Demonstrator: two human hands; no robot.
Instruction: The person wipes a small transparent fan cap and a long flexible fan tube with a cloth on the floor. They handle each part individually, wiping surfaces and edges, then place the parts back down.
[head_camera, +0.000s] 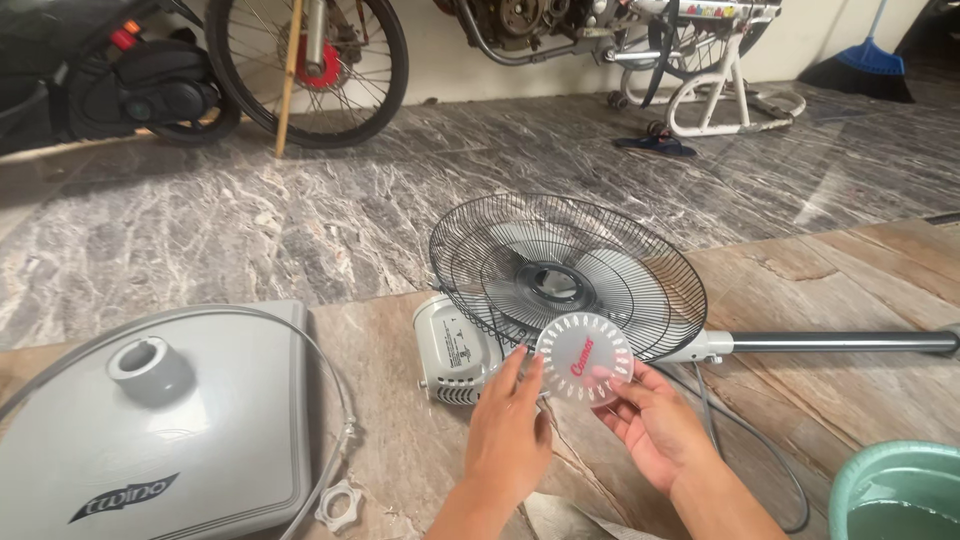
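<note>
Both hands low in frame: left hand (508, 425) and right hand (655, 425) pinching a round translucent badge disc (585, 358) between fingertips, right against the black wire fan guard (566, 274). Beside them on the stone floor (200, 230), grey fan motor housing (455, 348), grey base (150, 420), perhaps a plastic nut (338, 505); green basin (895, 490) at right.

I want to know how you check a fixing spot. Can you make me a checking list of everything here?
Surface: stone floor, marbled, partly tan.
Job's things: round badge; fan grille on its motor; pole.
Clutter: grey base, plastic nut, green bucket.
Hands: left hand and right hand both pinch the badge.
Cables: grey cord by the base; another near the pole.
Surroundings: motorbikes, broom.
</note>
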